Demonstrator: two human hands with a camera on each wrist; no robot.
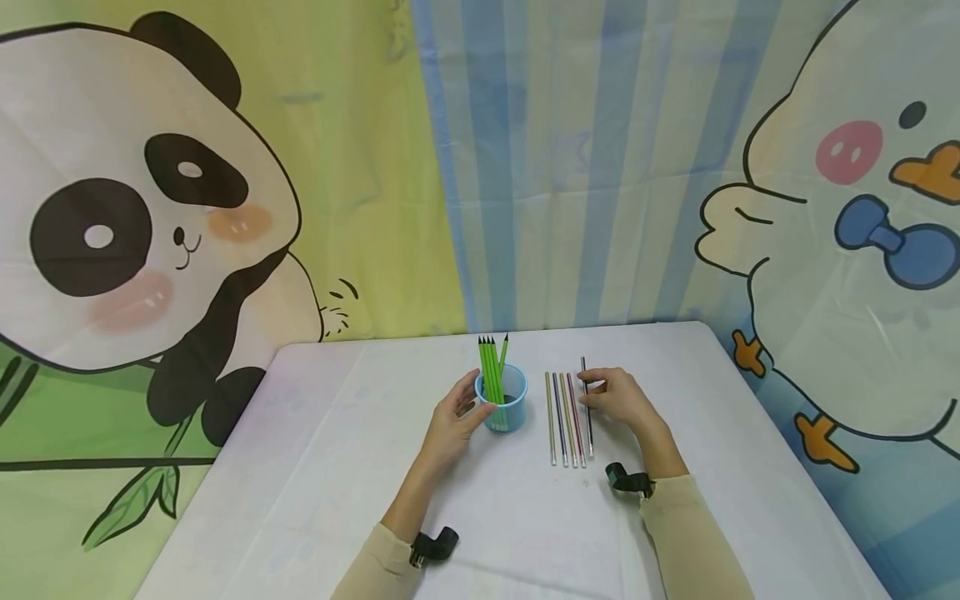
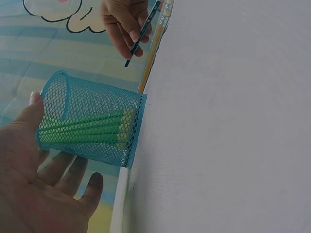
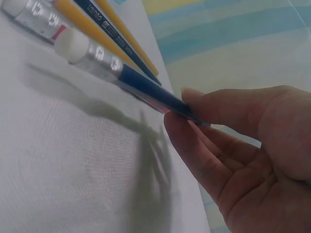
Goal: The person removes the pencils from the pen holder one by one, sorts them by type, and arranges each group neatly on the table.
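My left hand [image 1: 452,421] holds a light-blue mesh pencil cup [image 1: 514,416], its thumb at the rim and its fingers around the side. Several green pencils [image 1: 491,371] stand in the cup with their dark points up. To the right, my right hand [image 1: 621,398] pinches a dark blue pencil [image 3: 150,87] between thumb and fingers. That pencil's white eraser [image 3: 71,44] points toward my body. Beside it lies a row of pencils, among them a yellow pencil [image 3: 87,26], a dark blue pencil [image 3: 111,31] and a red pencil [image 1: 577,421].
A white-covered table [image 1: 315,450] carries everything. Behind it hangs a cloth backdrop [image 1: 555,167] with a printed panda and a chick. Black cameras [image 1: 435,546] are strapped at both wrists, below the beige sleeves.
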